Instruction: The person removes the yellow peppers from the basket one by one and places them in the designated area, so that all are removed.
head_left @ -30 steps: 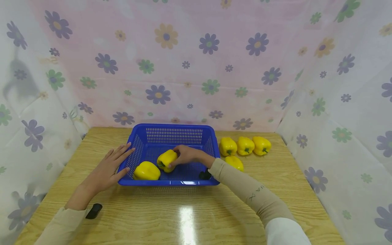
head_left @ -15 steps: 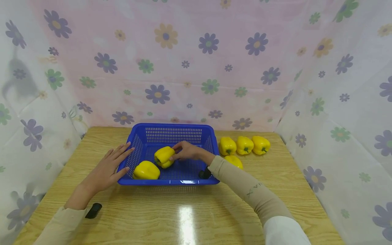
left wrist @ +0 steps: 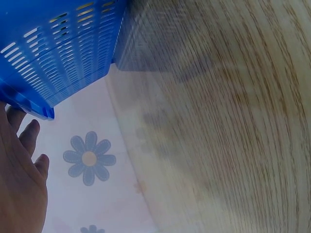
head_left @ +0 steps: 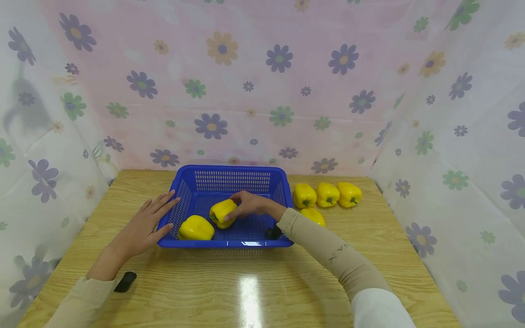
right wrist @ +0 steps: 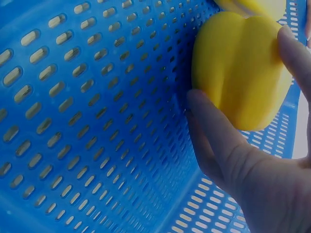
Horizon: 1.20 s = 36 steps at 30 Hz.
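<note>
Inside the blue plastic basket (head_left: 234, 169), my right hand (head_left: 252, 204) grips a yellow bell pepper (head_left: 221, 214) between thumb and fingers. The right wrist view shows the fingertips on one side of this pepper (right wrist: 238, 68) and the thumb on the other. A second yellow bell pepper (head_left: 196, 228) lies in the basket's front left corner, just left of the held one. My left hand (head_left: 143, 225) rests on the basket's left rim with its fingers spread and straight. In the left wrist view, fingers (left wrist: 30, 138) reach the rim from outside.
Right of the basket, several yellow bell peppers stand on the wooden table (head_left: 197, 287): a back row with one pepper (head_left: 349, 195) at its right end, and another pepper (head_left: 313, 217) partly behind my right sleeve. Flowered cloth (head_left: 246, 100) encloses the back and sides.
My right hand and its bell pepper rose slightly toward the back left, then came down again toward the front right. The left hand stays on the rim.
</note>
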Tool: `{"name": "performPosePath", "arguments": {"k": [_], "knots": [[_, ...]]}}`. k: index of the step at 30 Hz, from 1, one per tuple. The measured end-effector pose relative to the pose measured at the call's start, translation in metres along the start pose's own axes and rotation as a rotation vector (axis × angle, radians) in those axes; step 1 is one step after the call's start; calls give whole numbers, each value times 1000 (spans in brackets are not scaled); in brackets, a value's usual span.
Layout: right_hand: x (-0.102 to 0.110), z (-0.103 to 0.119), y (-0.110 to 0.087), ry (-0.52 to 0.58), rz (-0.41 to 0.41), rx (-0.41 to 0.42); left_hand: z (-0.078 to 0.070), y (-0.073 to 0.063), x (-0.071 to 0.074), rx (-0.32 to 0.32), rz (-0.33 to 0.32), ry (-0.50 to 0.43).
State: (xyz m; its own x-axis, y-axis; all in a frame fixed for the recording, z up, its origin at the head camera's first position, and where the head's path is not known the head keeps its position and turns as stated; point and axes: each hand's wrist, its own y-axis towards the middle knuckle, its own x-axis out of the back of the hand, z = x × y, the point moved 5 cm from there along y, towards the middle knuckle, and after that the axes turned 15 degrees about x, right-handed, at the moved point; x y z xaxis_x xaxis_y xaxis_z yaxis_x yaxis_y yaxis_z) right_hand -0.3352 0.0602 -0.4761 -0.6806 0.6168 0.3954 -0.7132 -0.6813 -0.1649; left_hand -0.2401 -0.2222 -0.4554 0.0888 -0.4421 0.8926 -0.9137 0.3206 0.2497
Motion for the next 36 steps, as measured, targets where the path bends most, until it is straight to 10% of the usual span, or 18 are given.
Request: {"name": "performPosePath", "arguments": {"k": [17, 36], "knots": [[-6, 10, 7, -90, -44, 95, -1, 0, 0, 3, 6, 2], [-1, 2, 13, 43, -151, 5, 2, 1, -2, 5, 11, 3]]}}
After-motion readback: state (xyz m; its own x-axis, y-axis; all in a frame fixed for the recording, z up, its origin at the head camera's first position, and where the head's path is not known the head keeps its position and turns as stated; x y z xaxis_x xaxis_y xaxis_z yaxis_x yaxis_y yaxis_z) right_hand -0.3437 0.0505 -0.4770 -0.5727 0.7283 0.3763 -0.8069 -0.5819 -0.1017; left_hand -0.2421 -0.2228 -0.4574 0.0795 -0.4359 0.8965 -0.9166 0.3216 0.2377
